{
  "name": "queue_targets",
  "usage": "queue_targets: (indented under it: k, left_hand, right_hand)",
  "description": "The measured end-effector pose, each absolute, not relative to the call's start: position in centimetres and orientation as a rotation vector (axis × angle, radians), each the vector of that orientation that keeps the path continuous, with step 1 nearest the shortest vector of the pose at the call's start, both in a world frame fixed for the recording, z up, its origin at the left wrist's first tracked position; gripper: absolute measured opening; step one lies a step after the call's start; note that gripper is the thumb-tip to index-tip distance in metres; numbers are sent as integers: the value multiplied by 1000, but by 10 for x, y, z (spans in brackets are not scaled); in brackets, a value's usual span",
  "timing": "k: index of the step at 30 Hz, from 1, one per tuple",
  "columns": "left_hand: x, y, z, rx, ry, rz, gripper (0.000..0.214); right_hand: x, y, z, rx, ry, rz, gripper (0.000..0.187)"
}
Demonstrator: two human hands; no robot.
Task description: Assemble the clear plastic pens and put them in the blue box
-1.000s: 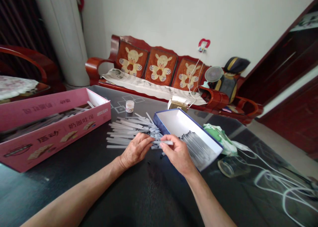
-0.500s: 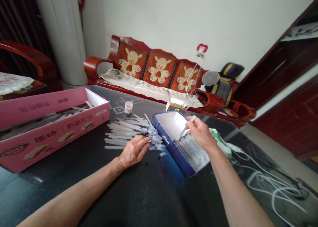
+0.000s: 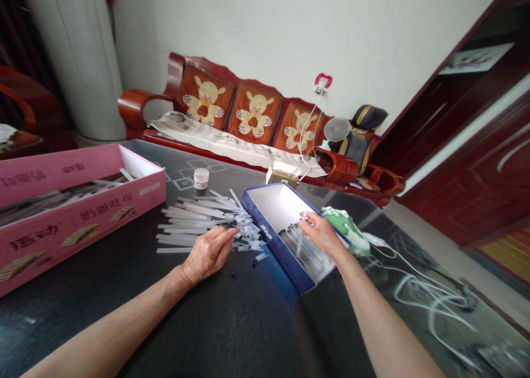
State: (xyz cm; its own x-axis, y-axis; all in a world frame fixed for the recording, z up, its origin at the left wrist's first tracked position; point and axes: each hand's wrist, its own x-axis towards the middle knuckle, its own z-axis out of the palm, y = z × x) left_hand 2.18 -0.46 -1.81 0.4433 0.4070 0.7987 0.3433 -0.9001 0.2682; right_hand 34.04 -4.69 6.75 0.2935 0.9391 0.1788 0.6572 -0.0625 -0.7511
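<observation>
My left hand (image 3: 206, 254) rests on the dark table at the near edge of a pile of clear plastic tubes (image 3: 199, 218), its fingers curled onto one tube. My right hand (image 3: 319, 233) is over the blue box (image 3: 265, 232) with a white inside, pinching a clear tube (image 3: 300, 237) that points down into the tubes lying in the box. Small loose caps (image 3: 259, 256) lie between the two hands.
A long pink carton (image 3: 78, 223) holding more tubes lies at the left. A small white jar (image 3: 201, 177) stands behind the pile. A green cloth (image 3: 345, 229) and white cables (image 3: 422, 295) lie right of the blue box. A wooden bench (image 3: 248, 124) stands beyond the table.
My right hand carried a tube from the pile over to the blue box and has lowered it toward the tubes inside. My left hand stayed at the pile. The view shifted right.
</observation>
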Motion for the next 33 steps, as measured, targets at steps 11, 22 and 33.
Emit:
queue_targets:
  k: [11, 22, 33]
  left_hand:
    - [22, -3, -18, 2618, 690, 1482, 31]
    - [16, 4, -15, 2518, 905, 1621, 26]
    - [-1, 25, -8, 2162, 1297, 1713, 27]
  right_hand:
    - [322, -73, 53, -1713, -1345, 304, 19]
    - [318, -82, 39, -2156, -1820, 436, 4]
    - [274, -85, 72, -1822, -1703, 111, 22]
